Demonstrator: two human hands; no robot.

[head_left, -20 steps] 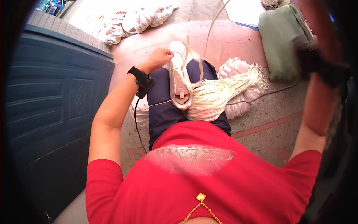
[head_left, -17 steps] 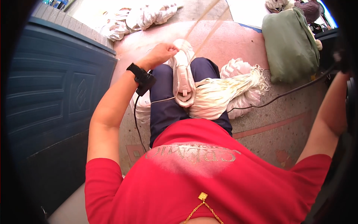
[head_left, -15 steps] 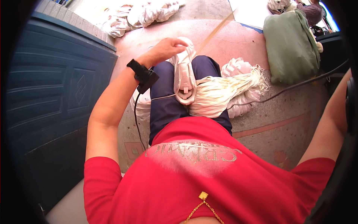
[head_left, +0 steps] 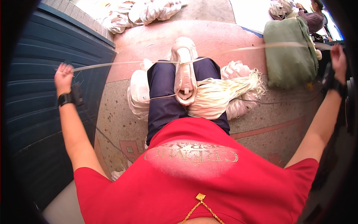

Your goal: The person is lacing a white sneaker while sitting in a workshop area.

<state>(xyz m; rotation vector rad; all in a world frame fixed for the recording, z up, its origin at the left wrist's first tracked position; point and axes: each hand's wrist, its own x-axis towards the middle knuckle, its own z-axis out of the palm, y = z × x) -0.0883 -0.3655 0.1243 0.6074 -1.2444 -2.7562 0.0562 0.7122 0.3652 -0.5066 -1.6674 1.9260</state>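
A pale pink sneaker (head_left: 185, 76) lies lengthwise between my thighs, its opening toward me. A long cream shoelace (head_left: 104, 64) runs across it, out to both sides. Far out on the left, my left hand (head_left: 64, 76) is closed on one end of the lace. My right hand (head_left: 338, 59), raised at the far right, is closed on the other end; that stretch is blurred by motion. Over my right thigh drapes a thick bundle of cream shoelaces (head_left: 220, 93), loose ends fanning to the right. A thin cord crosses my left thigh beside the sneaker.
Pale shoes (head_left: 140, 87) lie by my left leg, and a pale pile (head_left: 238, 69) is beyond the bundle. A blue panelled door (head_left: 56, 100) stands left. A stuffed green sack (head_left: 289, 52) stands right, with another person (head_left: 313, 18) behind. White bundles (head_left: 154, 11) lie ahead.
My left hand has moved from above the sneaker's toe out to the far left, drawing the lace. My right hand has come into view at the right. The lace now spans both sides.
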